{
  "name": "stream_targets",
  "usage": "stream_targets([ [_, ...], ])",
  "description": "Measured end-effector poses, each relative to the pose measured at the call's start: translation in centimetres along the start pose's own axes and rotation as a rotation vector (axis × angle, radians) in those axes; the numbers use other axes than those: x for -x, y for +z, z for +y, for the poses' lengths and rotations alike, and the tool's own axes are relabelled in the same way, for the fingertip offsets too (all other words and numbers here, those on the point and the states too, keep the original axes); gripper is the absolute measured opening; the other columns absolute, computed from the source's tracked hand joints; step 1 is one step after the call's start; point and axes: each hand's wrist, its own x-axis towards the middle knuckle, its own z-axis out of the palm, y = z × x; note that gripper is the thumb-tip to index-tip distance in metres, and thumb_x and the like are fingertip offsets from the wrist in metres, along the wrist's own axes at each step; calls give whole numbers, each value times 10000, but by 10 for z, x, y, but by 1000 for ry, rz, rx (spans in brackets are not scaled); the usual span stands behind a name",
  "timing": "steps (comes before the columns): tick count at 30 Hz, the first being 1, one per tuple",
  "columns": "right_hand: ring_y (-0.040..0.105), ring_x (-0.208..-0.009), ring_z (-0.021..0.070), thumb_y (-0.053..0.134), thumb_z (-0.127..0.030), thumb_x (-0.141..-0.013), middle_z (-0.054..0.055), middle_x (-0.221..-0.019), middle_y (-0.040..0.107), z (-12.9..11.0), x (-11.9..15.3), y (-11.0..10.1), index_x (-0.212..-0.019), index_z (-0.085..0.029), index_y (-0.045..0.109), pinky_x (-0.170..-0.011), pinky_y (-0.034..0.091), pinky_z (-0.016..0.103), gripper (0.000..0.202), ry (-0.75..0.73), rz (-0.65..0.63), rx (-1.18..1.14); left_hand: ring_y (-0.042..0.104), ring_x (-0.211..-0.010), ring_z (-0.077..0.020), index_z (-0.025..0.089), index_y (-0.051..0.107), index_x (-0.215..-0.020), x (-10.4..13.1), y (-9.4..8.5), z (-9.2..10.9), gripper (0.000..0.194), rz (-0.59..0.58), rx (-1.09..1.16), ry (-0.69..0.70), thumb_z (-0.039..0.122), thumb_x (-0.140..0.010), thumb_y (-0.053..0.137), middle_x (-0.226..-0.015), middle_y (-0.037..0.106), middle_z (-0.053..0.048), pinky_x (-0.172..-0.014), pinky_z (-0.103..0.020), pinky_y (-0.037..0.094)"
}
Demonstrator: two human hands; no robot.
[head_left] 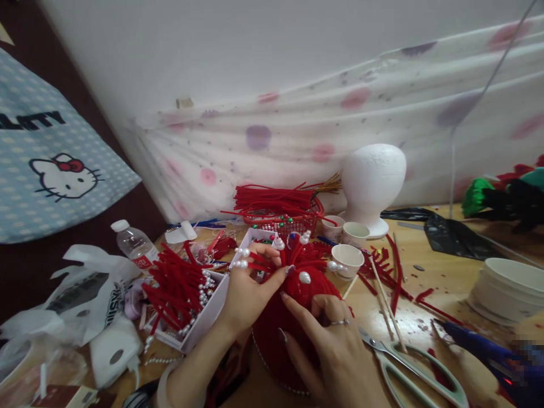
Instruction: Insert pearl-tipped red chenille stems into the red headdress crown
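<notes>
A rounded red fuzzy piece, edged with a string of small pearls, sits in front of me. Red fuzzy stems tipped with white pearls fan out from its top. My left hand is closed, thumb against fingers, around a red pipe-cleaner stem at the piece's upper left. My right hand, with a ring on one finger, lies over the right side of the piece. Its index finger and thumb are stretched apart and touch the red surface; its other fingers are partly bent.
Left stands a white box of pearl-tipped red stems, near a bottle and plastic bags. Behind are a red basket, paper cups and a foam head. Scissors and a blue glue gun lie at right.
</notes>
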Motion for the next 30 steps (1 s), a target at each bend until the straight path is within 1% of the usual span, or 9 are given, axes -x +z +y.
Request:
stream_targets([
  [3,546,-805,207,592,-246,-855,83,-914,509,0,0,1,-1279,-227,577,-672,525,357,425,4,-6,-1,609,-731,-113,195,575,-833,0,0,-1,140,-4,-12,31,121,-758,666,-776,615,22,-712,-224,517],
  [6,544,-796,207,579,-244,-858,86,-912,508,1,0,1,-1272,-216,579,-660,530,358,414,-6,10,0,626,-823,-138,189,597,-771,-2,-1,-1,101,-47,-55,142,101,-762,645,-818,641,-5,-813,-265,510],
  [8,545,-801,207,570,-239,-860,90,-919,507,2,0,1,-1279,-213,570,-659,535,358,420,-19,18,-1,637,-868,-148,188,616,-771,-2,-1,0,89,-67,-67,171,100,-769,631,-852,668,-19,-861,-281,503],
  [10,548,-811,208,569,-237,-859,89,-926,508,2,0,1,-1288,-218,562,-670,538,360,429,-22,9,-3,656,-843,-148,185,631,-822,-2,0,1,75,-73,-48,111,122,-782,626,-854,692,-25,-833,-278,523],
  [13,548,-807,207,579,-240,-856,84,-917,511,1,-1,-1,-1279,-220,569,-672,538,363,424,-8,-12,-5,682,-841,-155,181,644,-917,-2,1,2,130,-88,-17,19,155,-790,638,-883,723,-39,-813,-281,546],
  [17,546,-803,208,579,-236,-852,85,-910,517,1,-1,-1,-1265,-214,579,-666,534,359,413,-9,-17,-7,689,-903,-164,189,673,-950,-6,2,2,175,-162,-7,8,153,-782,641,-944,743,-46,-866,-299,546],
  [21,547,-816,216,584,-244,-850,90,-918,520,1,0,0,-1279,-222,571,-677,532,366,430,-17,7,7,693,-937,-190,183,670,-1010,-10,1,-1,248,-218,31,-38,190,-762,675,-991,745,-65,-898,-345,548],
  [27,545,-833,227,592,-252,-850,99,-950,529,1,-1,0,-1278,-228,567,-691,525,370,430,-12,3,26,703,-929,-206,200,665,-997,-13,-1,-1,261,-275,72,-76,201,-738,699,-991,747,-64,-849,-338,571],
  [30,537,-834,232,583,-256,-855,105,-956,522,0,-1,0,-1279,-221,561,-679,519,370,427,-18,2,31,701,-950,-226,186,654,-1023,-14,-4,1,312,-318,85,-105,222,-718,714,-1014,743,-91,-876,-361,561],
])
